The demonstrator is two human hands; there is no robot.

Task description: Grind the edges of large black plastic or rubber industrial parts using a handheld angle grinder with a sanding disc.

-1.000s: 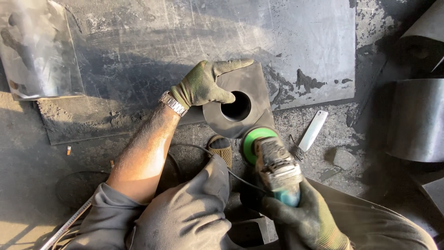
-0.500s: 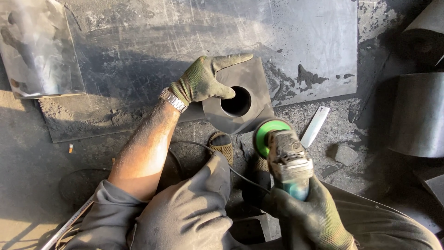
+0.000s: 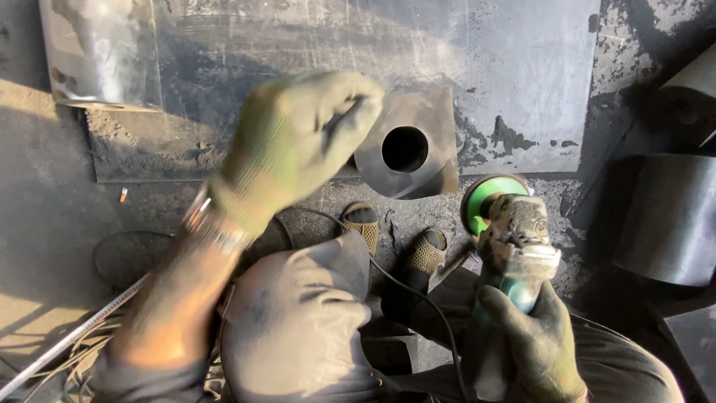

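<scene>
Lifted off the plate (image 3: 418,153) since half a second ago, left hand (image 3: 294,145) blurs mid-frame, empty, fingers loosely curled; right hand (image 3: 533,339), lower right, grips the grinder (image 3: 514,239).

I'm squatting in a metal workshop, working right on the ground. At twelve o'clock a big scratched steel sheet (image 3: 492,67) lies flat on the grimy, soot-dark floor (image 3: 45,209), with a smaller steel plate with a round hole (image 3: 418,160) on its near edge. Rolled dark sheet metal (image 3: 664,216) stands at three o'clock, and an angle grinder (image 3: 511,235) with a green disc sits in my gloved grip.
</scene>
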